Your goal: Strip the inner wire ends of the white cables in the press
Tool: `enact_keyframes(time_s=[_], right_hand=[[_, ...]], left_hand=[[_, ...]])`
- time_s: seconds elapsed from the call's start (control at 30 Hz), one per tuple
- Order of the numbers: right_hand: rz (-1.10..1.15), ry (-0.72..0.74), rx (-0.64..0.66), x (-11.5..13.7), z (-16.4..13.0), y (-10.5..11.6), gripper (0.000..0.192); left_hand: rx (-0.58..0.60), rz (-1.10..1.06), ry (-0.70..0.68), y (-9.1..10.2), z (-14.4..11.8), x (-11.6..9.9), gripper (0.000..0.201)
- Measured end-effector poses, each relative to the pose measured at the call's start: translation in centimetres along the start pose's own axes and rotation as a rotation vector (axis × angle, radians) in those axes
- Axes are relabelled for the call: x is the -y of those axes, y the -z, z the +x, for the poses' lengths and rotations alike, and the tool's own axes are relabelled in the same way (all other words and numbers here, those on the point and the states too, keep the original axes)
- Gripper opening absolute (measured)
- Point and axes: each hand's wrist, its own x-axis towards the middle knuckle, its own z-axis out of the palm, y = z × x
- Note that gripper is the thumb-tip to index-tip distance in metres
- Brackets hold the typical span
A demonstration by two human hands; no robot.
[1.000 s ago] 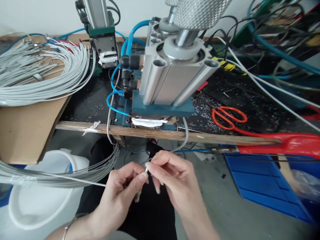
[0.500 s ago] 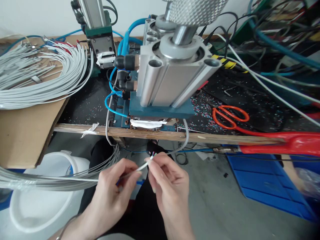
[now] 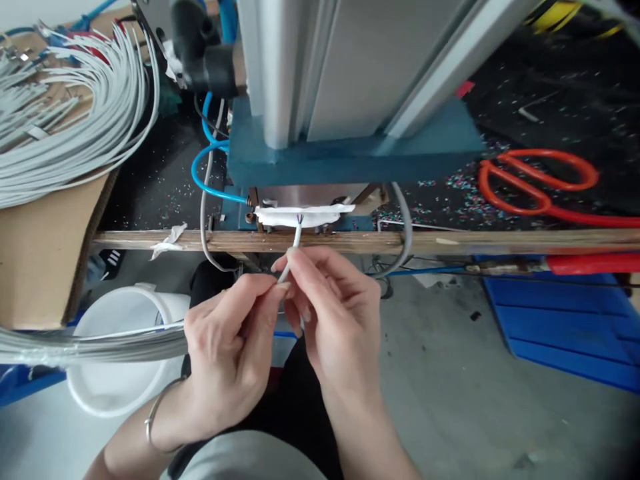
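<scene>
Cable tip (image 3: 297, 230) now up at press slot (image 3: 300, 215), both hands (image 3: 235, 347) (image 3: 333, 320) pinching.

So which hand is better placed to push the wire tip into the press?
Probably the right hand: its fingertips pinch the wire nearest the tip, just below the press. The left hand grips lower down.

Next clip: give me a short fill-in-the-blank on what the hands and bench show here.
1. Both hands, the left hand and the right hand, pinch one thin ____ cable.
2. The scissors on the bench have ____ handles.
3. A bracelet sits on the ____ wrist.
4. The air hose looping beside the press base is ____.

Missing words: white; orange; left; blue
</scene>
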Motion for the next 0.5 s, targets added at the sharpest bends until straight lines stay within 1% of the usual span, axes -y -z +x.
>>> enact_keyframes(time_s=[0.13,0.3,0.5], right_hand=[[-0.031,0.028,-0.024,0.1,0.6,-0.1,0.019],[-0.111,0.024,-0.070,0.5,1.0,-0.2,0.021],[-0.084,-0.009,-0.112,1.0,1.2,-0.3,0.025]], left_hand=[[0.003,-0.001,-0.003,-0.2,0.6,-0.1,0.017],[-0.004,0.017,-0.027,-0.4,1.2,0.1,0.016],[0.015,0.000,-0.049,-0.6,1.4,-0.1,0.015]])
